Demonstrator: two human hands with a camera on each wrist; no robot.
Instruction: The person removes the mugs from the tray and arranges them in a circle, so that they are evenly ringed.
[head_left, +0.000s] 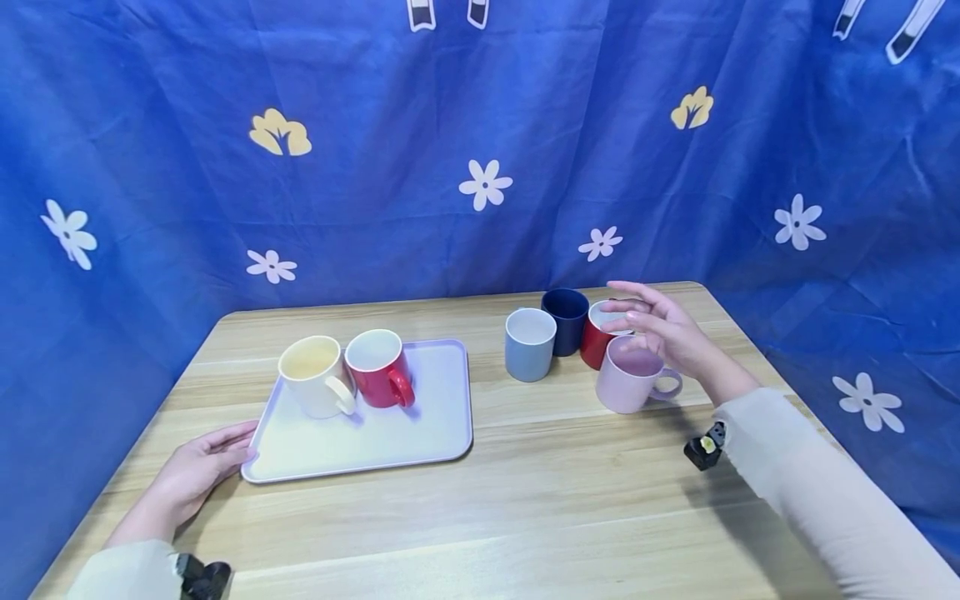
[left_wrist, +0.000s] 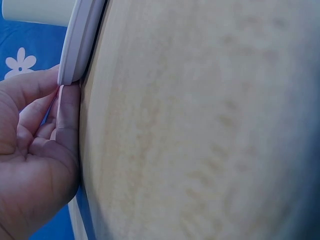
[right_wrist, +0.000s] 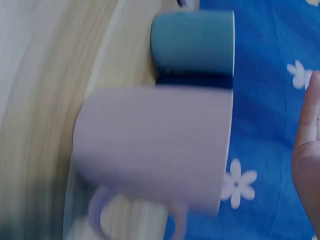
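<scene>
Lilac plastic tray (head_left: 442, 417) and glazed mugs on a wood-grain worktop (head_left: 525, 517).

Smooth, cylindrical, loop-handled mugs form two groups: a cream mug (head_left: 315, 377) and a red mug (head_left: 378, 368) stand upright on the rounded-corner tray, touching; to the right, on the bare worktop, stand a grey-blue mug (head_left: 529, 343), a navy mug (head_left: 566, 321), a second red mug (head_left: 596, 337) and a pink mug (head_left: 628, 375) with its handle pointing right. The right hand (head_left: 663, 329) hovers over the pink mug and the second red mug, fingers spread and relaxed, grasping nothing. The left hand (head_left: 198, 471) lies on the worktop with its straight fingertips (left_wrist: 67, 107) touching the tray's raised near-left rim, not clenched. A blue flower-print cloth (head_left: 375, 167) hangs behind.
</scene>
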